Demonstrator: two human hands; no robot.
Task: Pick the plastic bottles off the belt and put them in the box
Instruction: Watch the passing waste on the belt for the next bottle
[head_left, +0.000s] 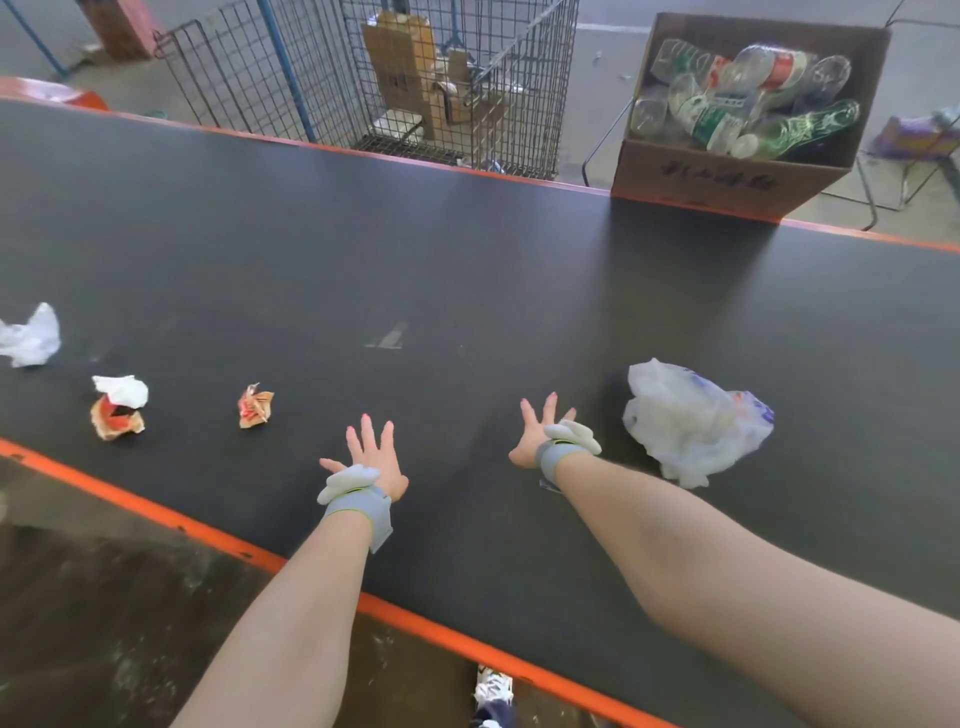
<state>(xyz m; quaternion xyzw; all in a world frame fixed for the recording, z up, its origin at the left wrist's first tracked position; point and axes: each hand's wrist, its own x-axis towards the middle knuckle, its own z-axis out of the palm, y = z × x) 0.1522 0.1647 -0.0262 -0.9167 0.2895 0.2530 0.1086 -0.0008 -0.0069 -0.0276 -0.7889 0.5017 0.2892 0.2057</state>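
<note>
A cardboard box (727, 174) stands beyond the far edge of the black belt (467, 270) at the upper right, holding several clear and green plastic bottles (737, 98). No bottle lies on the visible belt. My left hand (371, 454) and my right hand (540, 428) hover over the near part of the belt with fingers spread straight, holding nothing. Each wrist wears a grey band.
A clear plastic bag (693, 421) lies just right of my right hand. Crumpled red-and-white wrappers (118, 410) (254, 406) and a white bag (31, 338) lie at the left. A wire cage (395, 78) with cardboard stands behind the belt. Orange rails edge the belt.
</note>
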